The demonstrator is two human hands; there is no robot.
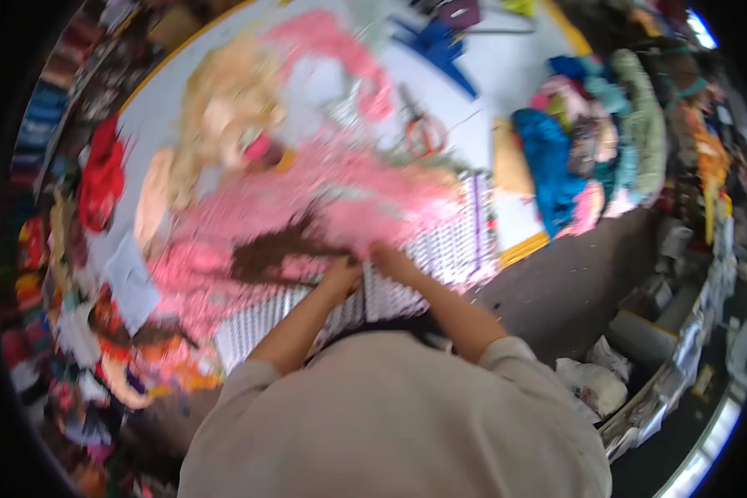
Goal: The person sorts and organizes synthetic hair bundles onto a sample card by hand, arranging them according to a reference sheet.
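Note:
A white mesh canvas (427, 259) lies along the near side of the table, much of it covered by shaggy pink yarn (249, 207). A bundle of dark brown yarn (266, 256) rests on the pink, its right end reaching my left hand (345, 274). That hand is closed at the border of pink pile and bare mesh; what its fingers grip is too blurred to tell. Close beside it on the right, my right hand (390, 261) has its fingers drawn together against the pink yarn, and anything in them is hidden.
Orange-handled scissors (424, 135) lie beyond the canvas. A cream yarn heap (224, 100) is at the far left, a blue tool-like object (436, 51) at the back. Blue yarn (548, 158) and other skeins pile on the right. Red yarn (103, 178) hangs at the left edge.

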